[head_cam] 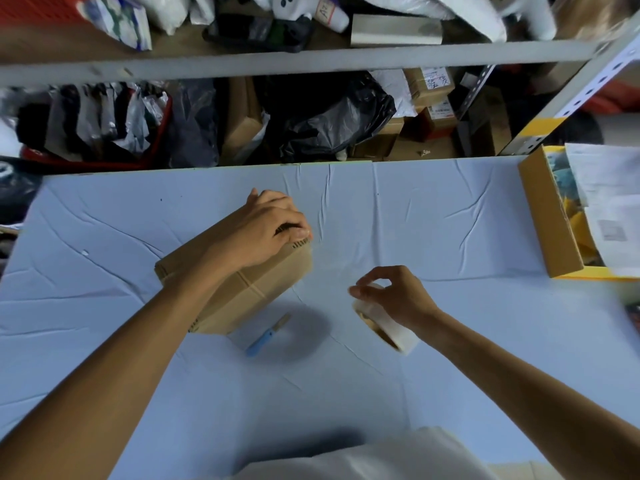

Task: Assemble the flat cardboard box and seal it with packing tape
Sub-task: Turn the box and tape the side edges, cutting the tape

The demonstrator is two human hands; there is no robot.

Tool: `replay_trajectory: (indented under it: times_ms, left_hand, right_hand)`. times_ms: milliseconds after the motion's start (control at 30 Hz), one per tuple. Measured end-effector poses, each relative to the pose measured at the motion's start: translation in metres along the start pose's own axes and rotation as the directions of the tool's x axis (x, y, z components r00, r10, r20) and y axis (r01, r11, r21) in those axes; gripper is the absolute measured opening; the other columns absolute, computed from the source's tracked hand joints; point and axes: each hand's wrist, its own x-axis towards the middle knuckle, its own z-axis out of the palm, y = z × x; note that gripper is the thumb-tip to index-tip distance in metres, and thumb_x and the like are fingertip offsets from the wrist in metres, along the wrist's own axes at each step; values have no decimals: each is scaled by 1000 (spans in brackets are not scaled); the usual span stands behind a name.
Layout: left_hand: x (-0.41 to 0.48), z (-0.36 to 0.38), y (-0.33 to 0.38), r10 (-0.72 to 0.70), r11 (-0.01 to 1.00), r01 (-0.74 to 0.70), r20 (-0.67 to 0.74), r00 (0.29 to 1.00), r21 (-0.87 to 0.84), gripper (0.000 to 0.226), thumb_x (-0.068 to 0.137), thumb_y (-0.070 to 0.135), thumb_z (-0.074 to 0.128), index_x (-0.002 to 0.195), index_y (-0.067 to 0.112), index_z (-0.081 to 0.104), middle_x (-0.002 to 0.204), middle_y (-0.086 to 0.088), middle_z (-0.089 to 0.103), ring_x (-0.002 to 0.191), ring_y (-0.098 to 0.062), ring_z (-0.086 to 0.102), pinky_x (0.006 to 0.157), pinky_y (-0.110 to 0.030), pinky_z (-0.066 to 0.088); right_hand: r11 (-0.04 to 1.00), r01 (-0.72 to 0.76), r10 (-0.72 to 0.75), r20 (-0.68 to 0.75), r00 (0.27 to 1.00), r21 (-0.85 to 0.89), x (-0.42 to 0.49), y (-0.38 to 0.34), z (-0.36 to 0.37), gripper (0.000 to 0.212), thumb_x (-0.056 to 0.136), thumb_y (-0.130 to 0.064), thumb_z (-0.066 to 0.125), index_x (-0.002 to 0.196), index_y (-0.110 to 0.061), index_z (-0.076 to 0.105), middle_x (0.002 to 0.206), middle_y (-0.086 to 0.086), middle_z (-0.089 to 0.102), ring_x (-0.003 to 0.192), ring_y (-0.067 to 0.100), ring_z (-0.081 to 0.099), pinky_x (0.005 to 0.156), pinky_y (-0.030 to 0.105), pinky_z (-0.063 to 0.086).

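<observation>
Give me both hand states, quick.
Left hand: grips the cardboard box.
Right hand: holds the tape roll.

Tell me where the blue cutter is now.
In the head view, the cutter lies on the table just left of centre, by the box's near corner, with the tape roll to its right.

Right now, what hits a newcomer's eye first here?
The cardboard box sits mid-table on the blue table cover, with the left hand gripping its far corner. Just right of it, the right hand holds a pale tape roll. A small blue-handled tool lies between them, nearer the person.
</observation>
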Motion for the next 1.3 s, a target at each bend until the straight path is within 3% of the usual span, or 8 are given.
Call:
replay_trajectory:
  times_ms: [200, 300, 400, 567, 700, 900, 1100, 1300]
  left_hand:
    - [-1, -9, 20, -84, 992, 74, -94, 992, -104, 29, 93, 15, 57, 118, 26, 66, 126, 1, 60, 135, -16, 37, 116, -39, 19]
    - [-26, -5, 47, -61, 980, -17, -378, 924, -199, 23, 92, 14, 58, 113, 20, 67, 111, 3, 64, 104, -11, 59, 92, -27, 49]
    - [-68, 27, 57, -38, 969, -95, -521, 853, -226, 13, 90, 17, 55, 96, 16, 67, 84, 2, 67, 74, -15, 61, 67, -27, 51]
    - [-127, 144, 7, -145, 984, 163, -197, 970, 79, 25, 82, 16, 59, 107, 14, 64, 92, -2, 66, 85, -23, 65, 65, -32, 56]
    - [-136, 183, -10, -400, 894, 432, -224, 889, 118, 25, 70, 7, 79, 87, 4, 62, 85, -14, 63, 81, -35, 64, 59, -36, 53]
    - [-122, 200, -2, -724, 690, 672, -222, 653, -271, 18, 90, 0, 51, 78, 12, 47, 88, -19, 54, 88, -36, 53, 73, -40, 39]
    - [-128, 155, 34, -452, 868, 375, -206, 868, -327, 8, 88, 13, 62, 81, 16, 59, 85, 0, 58, 74, -13, 55, 67, -22, 41]
    - [-97, 51, 71, -395, 843, 144, -414, 820, -518, 8, 83, 17, 70, 76, 13, 68, 71, 6, 64, 65, -10, 58, 58, -14, 43]
  right_hand:
    - [983, 139, -142, 14, 990, 123, -14, -14, -7, 12, 79, -39, 74, 86, -29, 72, 87, -3, 74, 77, 21, 68, 66, 24, 46]
    - [982, 139, -145, 33, 989, 131, -19, -17, -11, 7, 83, -29, 69, 88, -30, 73, 84, 0, 73, 70, 17, 64, 63, 25, 46]
    - [985, 126, -130, 28, 991, 121, -19, -16, -11, 10, 84, -26, 67, 90, -29, 73, 83, 1, 73, 69, 15, 63, 62, 23, 45]
    - [990, 71, -76, 37, 996, 119, -18, -13, -10, 8, 85, -23, 69, 91, -26, 74, 84, 2, 71, 71, 19, 60, 63, 24, 43]
    - [992, 75, -79, 42, 996, 101, -19, -15, -11, 8, 85, -23, 70, 92, -24, 74, 80, 1, 69, 70, 19, 58, 65, 26, 42]
    - [994, 89, -91, 46, 995, 59, -21, -16, -5, 7, 85, -21, 70, 90, -23, 74, 83, 8, 66, 70, 21, 52, 64, 27, 38]
    - [994, 89, -93, 48, 995, 70, -21, -16, -1, 7, 84, -19, 70, 90, -21, 74, 81, 7, 66, 69, 20, 52, 63, 26, 38]
    - [992, 96, -98, 26, 995, 85, -21, -19, -5, 9, 85, -21, 69, 93, -22, 74, 82, 1, 67, 69, 15, 58, 63, 24, 42]
